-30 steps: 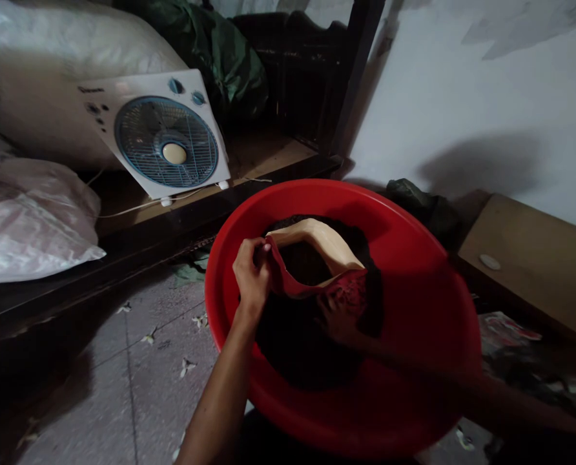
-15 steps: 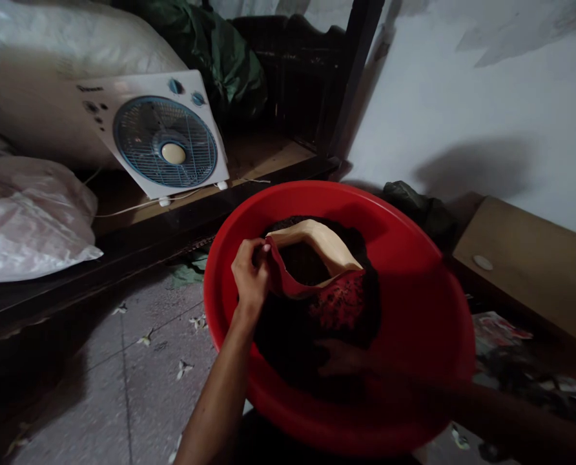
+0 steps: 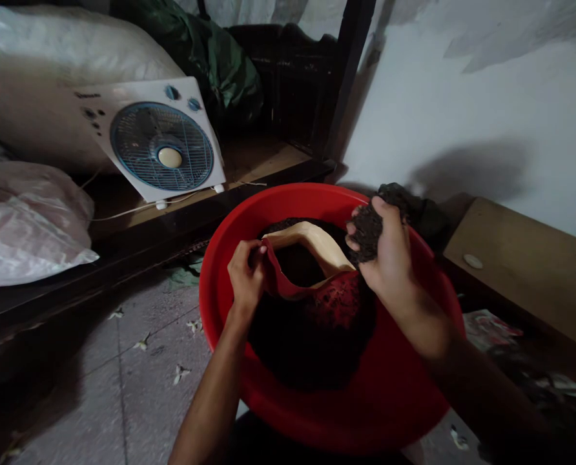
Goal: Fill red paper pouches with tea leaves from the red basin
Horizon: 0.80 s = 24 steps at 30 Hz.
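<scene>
A big red plastic basin [image 3: 404, 400] sits low in front of me, holding a heap of dark soil [image 3: 298, 342]. A red bag [image 3: 336, 297] with a pale inner lining lies in the soil, its mouth held open. My left hand [image 3: 245, 274] pinches the bag's near rim. Above the bag's mouth, my right hand [image 3: 383, 248] is raised and closed around a clump of dark soil [image 3: 367, 226].
A white box fan [image 3: 159, 145] with a blue grille leans on a wooden ledge at the left, beside pale stuffed sacks [image 3: 26, 226]. A wooden board [image 3: 525, 271] lies at the right under a white wall. The tiled floor [image 3: 123, 394] is littered with scraps.
My right hand came up out of the soil at the basin's near side with a handful and now hovers over the bag's mouth. My left hand kept its hold on the rim.
</scene>
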### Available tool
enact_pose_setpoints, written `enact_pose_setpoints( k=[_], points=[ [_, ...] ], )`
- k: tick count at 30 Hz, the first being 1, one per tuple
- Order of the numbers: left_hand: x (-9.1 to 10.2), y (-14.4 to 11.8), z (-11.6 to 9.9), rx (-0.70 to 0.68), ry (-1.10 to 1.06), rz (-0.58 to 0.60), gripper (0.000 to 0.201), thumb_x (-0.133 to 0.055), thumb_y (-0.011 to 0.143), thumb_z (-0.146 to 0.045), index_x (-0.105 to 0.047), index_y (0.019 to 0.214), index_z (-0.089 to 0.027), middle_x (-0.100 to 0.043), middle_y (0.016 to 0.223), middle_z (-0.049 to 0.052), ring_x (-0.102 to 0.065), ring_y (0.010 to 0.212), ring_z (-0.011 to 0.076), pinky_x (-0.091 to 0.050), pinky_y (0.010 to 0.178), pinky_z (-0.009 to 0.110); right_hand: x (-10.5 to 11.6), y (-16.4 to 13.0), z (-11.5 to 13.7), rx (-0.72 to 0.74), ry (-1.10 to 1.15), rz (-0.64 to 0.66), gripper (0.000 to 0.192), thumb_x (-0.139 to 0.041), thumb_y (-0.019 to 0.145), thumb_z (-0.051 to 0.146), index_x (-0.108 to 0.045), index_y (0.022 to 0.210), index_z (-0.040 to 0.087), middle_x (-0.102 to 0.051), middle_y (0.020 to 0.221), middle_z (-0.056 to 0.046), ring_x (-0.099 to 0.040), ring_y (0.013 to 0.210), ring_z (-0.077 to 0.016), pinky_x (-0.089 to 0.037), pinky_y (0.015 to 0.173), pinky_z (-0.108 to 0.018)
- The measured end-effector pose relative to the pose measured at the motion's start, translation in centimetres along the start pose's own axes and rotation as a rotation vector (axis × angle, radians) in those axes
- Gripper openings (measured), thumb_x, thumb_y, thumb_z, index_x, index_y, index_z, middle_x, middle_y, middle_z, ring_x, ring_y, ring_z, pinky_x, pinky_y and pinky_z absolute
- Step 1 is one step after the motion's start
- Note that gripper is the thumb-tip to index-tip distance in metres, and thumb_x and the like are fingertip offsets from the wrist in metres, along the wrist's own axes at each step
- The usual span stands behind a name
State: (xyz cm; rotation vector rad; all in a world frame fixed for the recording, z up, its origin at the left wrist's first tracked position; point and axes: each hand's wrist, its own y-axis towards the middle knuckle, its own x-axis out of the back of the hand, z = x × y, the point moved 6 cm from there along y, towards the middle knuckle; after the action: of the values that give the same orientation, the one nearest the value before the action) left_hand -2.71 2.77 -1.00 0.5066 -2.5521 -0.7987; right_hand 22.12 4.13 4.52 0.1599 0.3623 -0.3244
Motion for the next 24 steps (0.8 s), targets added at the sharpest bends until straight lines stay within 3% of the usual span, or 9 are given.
enact_pose_setpoints(
  k=[3,8,11,15,20,24],
  points=[
    [0.0,0.0,0.1,0.01,0.003,0.001,0.011,-0.057,0.092,-0.028,-0.064,0.09,-0.021,-0.068,0.082,0.001,-0.063,0.076,0.014,-0.049,0.07,0.025,-2.9,0.3,0.0,0.028,0.044,0.008,0.026,-0.068,0.08,0.046,-0.053,0.085,0.025,-0.066,0.078,0.001,-0.066,0.067,-0.0161,-0.056,0.057,-0.029],
    [-0.1,-0.1,0.1,0.017,-0.004,0.007,0.01,-0.058,0.092,-0.029,-0.064,0.089,-0.021,-0.068,0.083,0.001,-0.063,0.077,0.0144,-0.048,0.071,0.025,-6.1,-0.1,-1.1,0.058,0.075,0.147,0.029,-0.077,0.068,0.034,-0.054,0.083,0.024,-0.066,0.078,0.004,-0.07,0.077,-0.0157,-0.059,0.073,-0.029],
    [-0.2,-0.1,0.0,0.014,-0.02,0.015,0.01,-0.057,0.092,-0.028,-0.064,0.088,-0.021,-0.067,0.082,0.001,-0.062,0.076,0.0142,-0.048,0.07,0.025,-6.6,-0.1,-1.8,0.008,0.065,0.249,0.036,-0.083,0.064,0.032,-0.052,0.081,0.024,-0.065,0.075,0.006,-0.069,0.074,-0.0147,-0.059,0.075,-0.03],
    [-0.1,-0.1,0.0,0.015,-0.011,0.005,0.008,-0.058,0.092,-0.025,-0.064,0.09,-0.021,-0.068,0.083,0.001,-0.063,0.077,0.0139,-0.048,0.072,0.025,-6.7,-0.2,-2.2,-0.065,-0.081,0.418,0.032,-0.081,0.073,0.042,-0.056,0.078,0.023,-0.069,0.073,0.003,-0.069,0.07,-0.0153,-0.058,0.071,-0.03],
    [0.0,-0.2,0.2,0.02,0.027,-0.016,0.008,-0.056,0.092,-0.024,-0.063,0.089,-0.021,-0.067,0.083,0.001,-0.063,0.078,0.0144,-0.047,0.071,0.026,-6.4,-0.5,-0.9,0.088,-0.279,0.576,0.021,-0.072,0.085,0.042,-0.068,0.089,0.022,-0.074,0.085,-0.002,-0.072,0.088,-0.0181,-0.056,0.089,-0.036],
    [0.0,-0.3,0.1,0.015,0.038,-0.025,0.008,-0.053,0.092,-0.022,-0.061,0.09,-0.021,-0.066,0.085,0.002,-0.061,0.08,0.0149,-0.046,0.073,0.027,-6.0,-1.7,-0.3,0.208,-0.544,0.722,0.018,-0.068,0.088,0.032,-0.074,0.102,0.022,-0.076,0.105,-0.004,-0.07,0.1,-0.0189,-0.054,0.094,-0.036]
  ],
)
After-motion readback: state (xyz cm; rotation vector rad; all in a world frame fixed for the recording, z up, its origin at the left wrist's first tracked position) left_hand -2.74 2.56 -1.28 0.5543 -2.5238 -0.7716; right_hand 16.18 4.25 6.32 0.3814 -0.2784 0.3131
